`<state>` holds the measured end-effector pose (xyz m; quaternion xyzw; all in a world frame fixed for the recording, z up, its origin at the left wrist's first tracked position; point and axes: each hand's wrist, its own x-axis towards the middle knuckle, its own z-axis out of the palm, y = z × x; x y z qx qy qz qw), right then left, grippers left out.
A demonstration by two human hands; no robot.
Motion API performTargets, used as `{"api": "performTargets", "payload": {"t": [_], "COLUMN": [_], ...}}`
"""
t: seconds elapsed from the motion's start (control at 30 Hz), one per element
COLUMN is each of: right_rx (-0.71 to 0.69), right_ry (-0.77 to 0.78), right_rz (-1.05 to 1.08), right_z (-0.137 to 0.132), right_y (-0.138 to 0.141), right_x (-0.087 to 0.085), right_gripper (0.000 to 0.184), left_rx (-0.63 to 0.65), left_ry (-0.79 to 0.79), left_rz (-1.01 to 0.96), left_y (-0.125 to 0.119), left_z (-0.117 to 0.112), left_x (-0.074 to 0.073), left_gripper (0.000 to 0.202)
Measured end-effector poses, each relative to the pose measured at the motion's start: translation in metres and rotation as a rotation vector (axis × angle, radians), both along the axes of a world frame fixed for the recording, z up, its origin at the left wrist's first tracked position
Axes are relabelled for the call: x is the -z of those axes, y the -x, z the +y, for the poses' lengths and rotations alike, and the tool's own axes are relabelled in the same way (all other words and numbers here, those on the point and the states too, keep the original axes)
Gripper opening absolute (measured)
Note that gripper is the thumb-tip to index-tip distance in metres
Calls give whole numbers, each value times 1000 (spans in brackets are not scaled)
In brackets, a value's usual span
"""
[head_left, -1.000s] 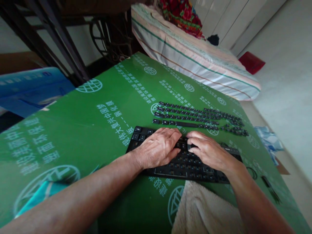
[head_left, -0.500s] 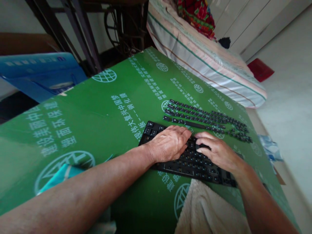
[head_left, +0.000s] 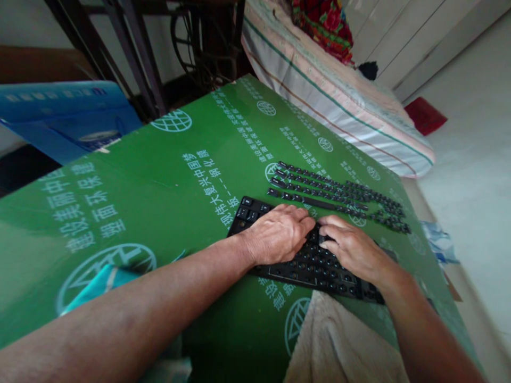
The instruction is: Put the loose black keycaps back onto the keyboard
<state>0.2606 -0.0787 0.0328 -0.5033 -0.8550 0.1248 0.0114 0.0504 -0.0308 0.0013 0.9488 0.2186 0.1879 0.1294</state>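
Note:
A black keyboard lies at a slant on the green table, many of its key positions bare, with keycaps in place at its far left corner. Across its upper middle rests my left hand, fingers curled down and closed, their tips hidden against the keys. My right hand is just to its right, thumb and fingers bent close together over the keyboard; whatever they pinch is too small to make out. Beyond the keyboard, loose black keycaps lie in several rows on the table.
The green table carries printed white lettering. A beige cloth lies at the near edge, and a turquoise item sits partly behind my left forearm. A blue plastic chair stands left; a bed borders the far side.
My right thumb and fingers have drawn closer together over the keys. My left hand has shifted very slightly right, its fingertips nearer my right hand. The keyboard and loose keycaps stay in place.

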Motion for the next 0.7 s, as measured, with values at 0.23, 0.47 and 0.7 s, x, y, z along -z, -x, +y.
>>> {"api": "performTargets", "payload": {"t": [0.23, 0.47, 0.7], "right_rx": [2, -18, -3], "right_ry": [-8, -7, -35], "right_rz": [31, 14, 7], "right_z": [1, 2, 0], "right_y": [1, 1, 4], "right_x": [1, 1, 1], "right_gripper": [17, 12, 14], "left_rx": [58, 56, 57], "left_ry": [-73, -69, -102], "left_rz": [84, 106, 75], "left_y": [-4, -7, -6], "left_z": [-5, -2, -3], "left_x": [-2, -1, 0], "left_gripper": [32, 29, 27]}}
